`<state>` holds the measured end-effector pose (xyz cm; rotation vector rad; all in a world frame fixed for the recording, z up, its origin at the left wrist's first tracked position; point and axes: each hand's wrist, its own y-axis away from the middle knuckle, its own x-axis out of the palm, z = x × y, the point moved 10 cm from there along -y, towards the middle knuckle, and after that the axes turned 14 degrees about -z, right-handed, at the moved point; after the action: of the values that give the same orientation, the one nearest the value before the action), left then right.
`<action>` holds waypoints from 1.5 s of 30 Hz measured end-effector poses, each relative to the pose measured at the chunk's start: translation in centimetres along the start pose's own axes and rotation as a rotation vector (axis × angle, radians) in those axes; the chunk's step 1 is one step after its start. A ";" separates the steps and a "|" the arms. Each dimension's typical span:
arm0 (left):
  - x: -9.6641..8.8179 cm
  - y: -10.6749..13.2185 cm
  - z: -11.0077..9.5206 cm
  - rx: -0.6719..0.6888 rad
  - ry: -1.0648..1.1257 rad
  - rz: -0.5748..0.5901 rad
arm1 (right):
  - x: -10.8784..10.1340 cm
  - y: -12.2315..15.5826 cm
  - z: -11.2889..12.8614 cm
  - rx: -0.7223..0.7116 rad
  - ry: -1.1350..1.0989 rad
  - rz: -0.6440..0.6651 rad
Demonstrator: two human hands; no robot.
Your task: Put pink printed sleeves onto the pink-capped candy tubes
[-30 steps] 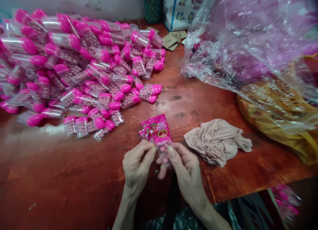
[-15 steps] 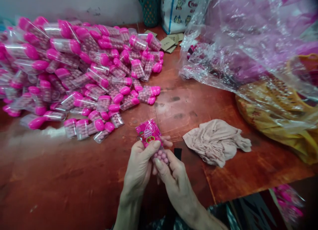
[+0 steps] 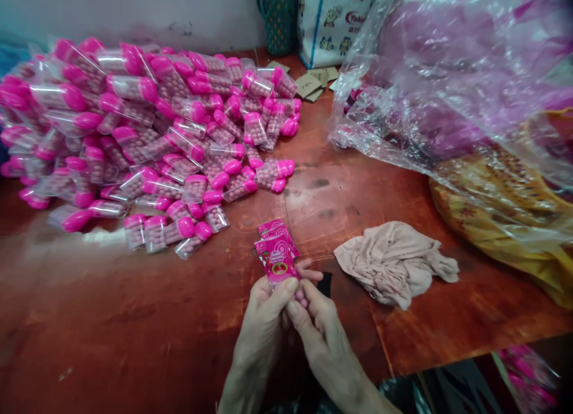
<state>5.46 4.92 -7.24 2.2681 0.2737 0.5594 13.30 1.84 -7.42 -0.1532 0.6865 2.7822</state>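
Observation:
My left hand [image 3: 264, 324] is closed, its thumb pressing on a small stack of pink printed sleeves [image 3: 278, 253] with clear edges. In my right hand [image 3: 324, 327], also closed, is a small clear bottle of pink candy balls [image 3: 301, 296], held between thumb and fingers. The bottle sits against the lower end of the sleeves, and my two thumbs nearly meet there. Whether it is inside a sleeve I cannot tell, as my fingers hide most of it. Some fingers stretch out behind the sleeves. To the left lies a large pile of pink-capped candy bottles [image 3: 179, 141].
A crumpled beige cloth [image 3: 396, 262] lies right of my hands. Farther right, clear plastic sheeting [image 3: 412, 74] spreads over a yellow basket [image 3: 501, 199]. Cardboard pieces [image 3: 311, 85], a white printed bag [image 3: 335, 26] and a green dotted bag [image 3: 278, 20] stand at the back.
The thumbs have shifted down the pink sleeves, more of which now show fanned above my left hand. Fewer candy balls are visible. The whole view has shifted slightly.

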 end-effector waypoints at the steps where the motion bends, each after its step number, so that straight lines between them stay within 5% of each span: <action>1: -0.1 0.0 -0.3 -0.001 0.015 0.013 | 0.1 -0.2 0.6 -0.011 -0.025 0.011; 8: 0.5 0.1 -2.5 0.143 0.058 0.026 | 0.2 -0.5 2.2 -0.015 -0.136 0.063; 15: 0.7 1.0 -0.5 0.148 -0.027 -0.063 | -1.2 -0.4 -0.7 0.060 -0.141 -0.056; 18: 0.6 1.1 -0.9 0.158 -0.011 -0.075 | -1.3 -1.0 0.8 0.019 -0.201 -0.057; 23: 1.8 1.5 -3.1 0.157 0.106 0.039 | 0.7 -0.6 4.1 -0.069 -0.227 0.157; 29: 0.6 2.3 -3.0 0.218 0.113 -0.073 | -0.8 0.3 4.5 -0.178 -0.177 -0.039; 41: -0.1 3.9 -1.6 0.257 0.139 -0.160 | -0.5 1.0 2.2 -0.131 -0.324 -0.008; 45: 0.1 3.6 -2.1 0.238 0.156 -0.076 | -0.6 1.3 2.5 -0.164 -0.251 -0.034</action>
<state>4.62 3.81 -3.26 2.4326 0.5264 0.6963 13.41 1.81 -4.54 0.1492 0.3910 2.7576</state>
